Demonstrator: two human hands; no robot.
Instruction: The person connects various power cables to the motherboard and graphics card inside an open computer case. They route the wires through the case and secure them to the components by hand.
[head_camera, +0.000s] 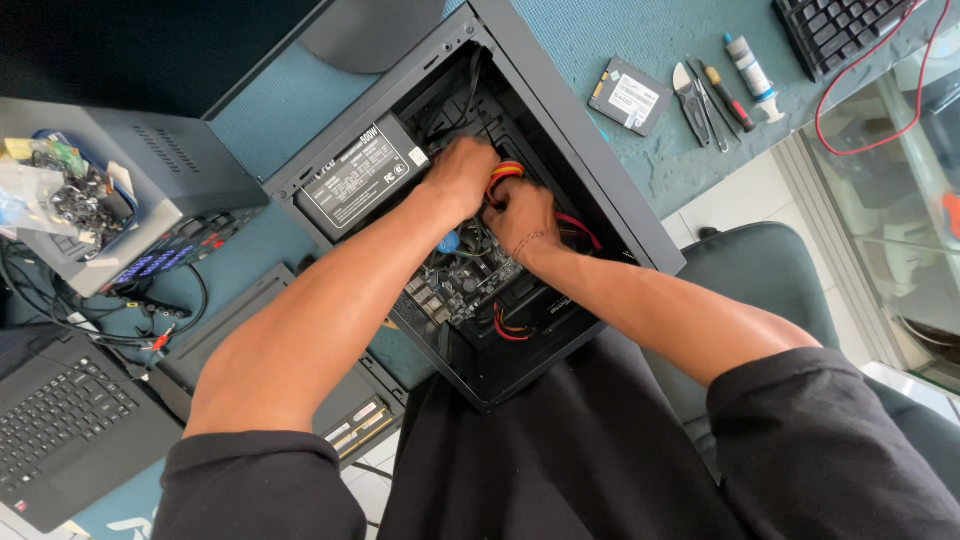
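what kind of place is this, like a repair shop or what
Probably a computer repair bench or a hobbyist's desk. Both hands, left hand and right hand, work on cables inside an open computer case on a teal table, with a loose drive, hand tools and a laptop around it.

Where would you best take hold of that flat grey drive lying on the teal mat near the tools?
Probably by its two long edges, coming straight down from above. The flat grey drive lies face up on the teal mat, thin and rectangular, so only its edges give purchase. The pliers lie close on one side, so approach from the case side.
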